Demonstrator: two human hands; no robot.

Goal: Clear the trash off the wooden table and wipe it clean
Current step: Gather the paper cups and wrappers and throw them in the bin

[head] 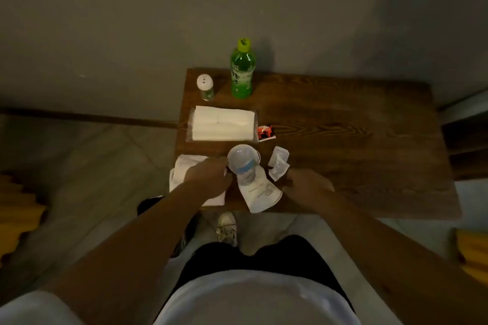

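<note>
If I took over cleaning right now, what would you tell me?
Left hand holds the clear plastic bottle near the table's front edge. Right hand touches the crumpled wrappers; its grip isn't clear. A paper sleeve lies between the hands and a white cloth under the left one. Nothing looks cleared yet. The red packet, napkin pack, green bottle and shaker remain. Wiping comes last.
</note>
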